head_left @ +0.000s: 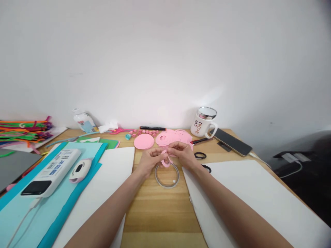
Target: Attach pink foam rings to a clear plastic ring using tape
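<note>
Between my two hands is a curled pink paper strip (166, 162), held above the table. The fingers of my left hand (150, 160) pinch its left side. My right hand (182, 154) pinches its upper right end, thumb and forefinger together. Just below the strip, a roll of tape (167, 186) lies flat on the wooden table (157, 213). Behind my hands sit a pink paper disc (144, 141) and a pile of pink paper cutouts (178, 135). Black scissor handles (200, 155) show to the right of my right hand, partly under white board.
White boards (248, 193) lie on both sides. A white mug (203, 122) and phone (231, 142) stand back right. Small pink rolls (148, 132) and a black marker (152, 128) lie by the wall. A power bank (53, 172) rests on blue sheets at left, near pipe cleaners (23, 132).
</note>
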`<state>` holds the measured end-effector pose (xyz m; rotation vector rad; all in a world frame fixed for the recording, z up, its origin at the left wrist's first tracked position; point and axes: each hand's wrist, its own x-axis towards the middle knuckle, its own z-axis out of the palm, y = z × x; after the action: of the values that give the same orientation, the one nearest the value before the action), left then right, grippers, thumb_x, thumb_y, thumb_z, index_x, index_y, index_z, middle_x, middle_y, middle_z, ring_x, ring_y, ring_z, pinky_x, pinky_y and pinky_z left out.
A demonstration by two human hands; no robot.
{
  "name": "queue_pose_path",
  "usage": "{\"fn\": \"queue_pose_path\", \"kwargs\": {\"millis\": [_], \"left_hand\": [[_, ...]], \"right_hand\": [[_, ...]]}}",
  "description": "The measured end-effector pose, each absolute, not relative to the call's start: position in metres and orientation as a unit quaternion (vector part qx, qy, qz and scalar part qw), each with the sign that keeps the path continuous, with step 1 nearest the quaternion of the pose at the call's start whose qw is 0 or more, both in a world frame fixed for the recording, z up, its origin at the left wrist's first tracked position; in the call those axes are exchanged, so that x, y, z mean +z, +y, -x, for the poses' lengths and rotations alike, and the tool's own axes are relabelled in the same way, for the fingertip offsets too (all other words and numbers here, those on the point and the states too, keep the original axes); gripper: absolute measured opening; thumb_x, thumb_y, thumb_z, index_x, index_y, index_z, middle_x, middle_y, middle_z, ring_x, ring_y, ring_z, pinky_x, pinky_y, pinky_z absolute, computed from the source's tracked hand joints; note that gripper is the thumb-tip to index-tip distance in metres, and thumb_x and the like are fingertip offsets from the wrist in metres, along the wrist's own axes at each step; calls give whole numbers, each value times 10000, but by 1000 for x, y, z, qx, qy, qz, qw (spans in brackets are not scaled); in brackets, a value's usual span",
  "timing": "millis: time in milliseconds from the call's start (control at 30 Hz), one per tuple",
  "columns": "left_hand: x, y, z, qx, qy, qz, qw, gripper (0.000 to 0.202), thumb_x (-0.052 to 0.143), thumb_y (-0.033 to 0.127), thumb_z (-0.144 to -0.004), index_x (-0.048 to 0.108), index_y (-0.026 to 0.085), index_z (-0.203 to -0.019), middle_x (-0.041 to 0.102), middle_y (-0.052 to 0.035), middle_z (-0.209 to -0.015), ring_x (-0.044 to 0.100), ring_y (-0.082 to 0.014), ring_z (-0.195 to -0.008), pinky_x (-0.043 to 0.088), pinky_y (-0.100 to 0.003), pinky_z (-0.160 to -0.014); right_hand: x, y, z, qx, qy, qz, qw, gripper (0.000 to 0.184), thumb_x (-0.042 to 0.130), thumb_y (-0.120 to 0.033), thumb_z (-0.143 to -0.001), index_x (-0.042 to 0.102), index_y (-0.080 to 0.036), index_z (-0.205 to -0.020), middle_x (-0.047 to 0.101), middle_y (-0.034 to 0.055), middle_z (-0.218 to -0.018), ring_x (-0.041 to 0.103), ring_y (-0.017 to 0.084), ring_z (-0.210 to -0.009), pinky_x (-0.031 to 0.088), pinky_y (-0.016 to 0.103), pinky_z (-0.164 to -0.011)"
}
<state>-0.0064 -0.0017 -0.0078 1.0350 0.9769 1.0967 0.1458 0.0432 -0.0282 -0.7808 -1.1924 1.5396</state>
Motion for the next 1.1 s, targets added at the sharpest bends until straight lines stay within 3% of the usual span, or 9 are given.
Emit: {"fn": "queue_pose_path", "kwargs": {"millis": [267,667,800,933,1100], "left_hand": [[-9,2,6,517,440,-400,615,269,728,266,-606,647,112,-811,651,-21,-595,543,-83,-430,353,-163,-363],[-7,2,8,525,437,-380,624,351,739,242,-593,632,109,-900,664,-47,-675,591,-112,-543,430,-188,-454],[-6,1,7,528,427,-374,631,344,744,227,-583,632,125,-891,669,-43,-719,597,-120,-546,457,-217,-475],[-7,2,8,523,420,-386,633,314,727,227,-614,631,112,-889,645,-32,-639,567,-96,-488,422,-186,-432],[-9,3,9,516,413,-375,650,329,731,214,-609,632,110,-904,641,-33,-659,555,-80,-479,375,-155,-387]], "right_hand": [[-27,43,-146,645,-512,320,469,265,697,-329,-637,684,-196,-866,683,42,-823,623,161,-749,493,301,-718],[-31,45,-146,635,-499,315,499,191,750,-265,-572,658,-180,-716,662,3,-674,603,119,-607,481,240,-590],[-29,44,-146,623,-502,331,500,226,740,-299,-581,682,-191,-772,680,19,-732,621,146,-664,495,286,-670],[-26,42,-146,614,-530,332,482,255,681,-343,-653,683,-202,-865,688,43,-837,625,176,-788,477,325,-770],[-29,42,-147,634,-508,333,478,234,711,-318,-621,670,-201,-820,681,32,-805,622,164,-754,486,304,-709]]}}
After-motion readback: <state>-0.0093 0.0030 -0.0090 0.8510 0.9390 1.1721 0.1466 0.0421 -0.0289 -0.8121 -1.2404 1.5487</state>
